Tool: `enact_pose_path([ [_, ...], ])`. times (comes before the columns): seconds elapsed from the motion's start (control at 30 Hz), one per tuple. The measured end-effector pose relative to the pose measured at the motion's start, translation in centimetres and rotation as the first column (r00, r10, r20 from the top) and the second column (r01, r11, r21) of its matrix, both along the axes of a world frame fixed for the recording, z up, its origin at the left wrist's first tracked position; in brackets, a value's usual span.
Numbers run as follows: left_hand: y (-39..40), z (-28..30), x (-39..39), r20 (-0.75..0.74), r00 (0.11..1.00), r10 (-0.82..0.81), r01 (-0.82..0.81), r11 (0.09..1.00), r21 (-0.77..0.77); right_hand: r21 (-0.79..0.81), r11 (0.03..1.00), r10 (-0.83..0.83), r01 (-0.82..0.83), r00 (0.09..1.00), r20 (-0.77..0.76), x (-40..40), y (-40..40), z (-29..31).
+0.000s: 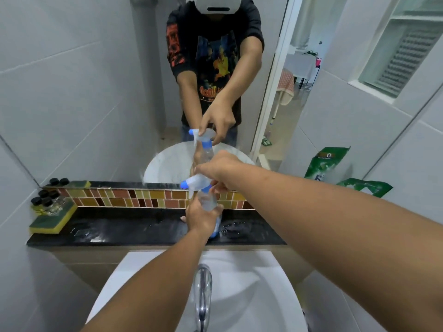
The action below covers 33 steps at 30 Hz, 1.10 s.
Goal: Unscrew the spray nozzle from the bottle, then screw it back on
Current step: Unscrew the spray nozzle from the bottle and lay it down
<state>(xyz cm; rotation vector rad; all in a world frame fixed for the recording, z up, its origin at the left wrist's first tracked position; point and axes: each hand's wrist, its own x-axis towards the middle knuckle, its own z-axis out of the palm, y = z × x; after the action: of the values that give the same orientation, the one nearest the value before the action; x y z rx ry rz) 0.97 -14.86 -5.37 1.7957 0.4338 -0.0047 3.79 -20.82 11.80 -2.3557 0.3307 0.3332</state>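
A clear plastic spray bottle (pixel 208 202) stands upright on the wet black ledge (pixel 124 232) behind the sink. My left hand (pixel 200 218) wraps around its body from the near side. A white spray nozzle (pixel 195 182) with a blue tip and blue collar sits on the bottle's neck, pointing left. My right hand (pixel 219 170) comes from the right and grips the nozzle's rear and collar with its fingers. The mirror above reflects both hands and the bottle.
A yellow-green sponge (pixel 51 219) carries several small black-capped jars (pixel 45 200) at the ledge's left end. A green pouch (pixel 366 188) lies at the right. Nearest me are the white basin (pixel 251 295) and chrome tap (pixel 202 295). A mosaic tile strip runs under the mirror.
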Motion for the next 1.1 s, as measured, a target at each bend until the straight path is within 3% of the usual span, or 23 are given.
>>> enact_pose_path([
  [0.13,0.1,-0.4,-0.2,0.056,0.998,-0.013,0.018,0.996,-0.085,-0.258,0.963,0.124,-0.083,0.981,0.147,-0.7,1.1,0.4],
  [0.2,0.3,-0.8,-0.2,0.096,0.995,-0.037,0.039,0.999,-0.023,-0.349,0.931,0.181,-0.111,0.968,0.176,-1.5,1.7,0.1],
  [0.27,0.4,-1.0,-0.1,0.082,0.994,-0.067,0.061,0.996,0.069,-0.402,0.905,0.219,-0.138,0.962,0.163,-2.6,2.0,-0.4],
  [0.37,0.3,-0.9,0.1,0.082,0.996,-0.045,0.049,0.998,-0.045,-0.425,0.89,0.246,-0.167,0.959,0.14,-3.8,1.7,-0.7],
  [0.47,0.4,-1.1,0.2,0.064,0.997,-0.05,0.057,0.992,-0.113,-0.362,0.912,0.266,-0.193,0.949,0.167,-4.1,0.9,0.1],
  [0.63,0.7,-1.1,-0.1,0.061,0.993,-0.104,0.102,0.994,0.032,-0.234,0.961,0.211,-0.148,0.939,0.273,-4.0,-1.0,2.7],
  [0.9,0.6,-1.5,-0.4,0.073,0.994,-0.081,0.078,0.996,0.042,-0.018,1.0,0.004,0.004,0.912,0.41,-5.6,-7.3,8.7],
  [1.1,0.4,-1.5,-0.5,0.082,0.994,-0.067,0.061,0.996,0.07,0.213,0.967,-0.226,0.139,0.853,0.47,-8.4,-14.0,10.5],
])
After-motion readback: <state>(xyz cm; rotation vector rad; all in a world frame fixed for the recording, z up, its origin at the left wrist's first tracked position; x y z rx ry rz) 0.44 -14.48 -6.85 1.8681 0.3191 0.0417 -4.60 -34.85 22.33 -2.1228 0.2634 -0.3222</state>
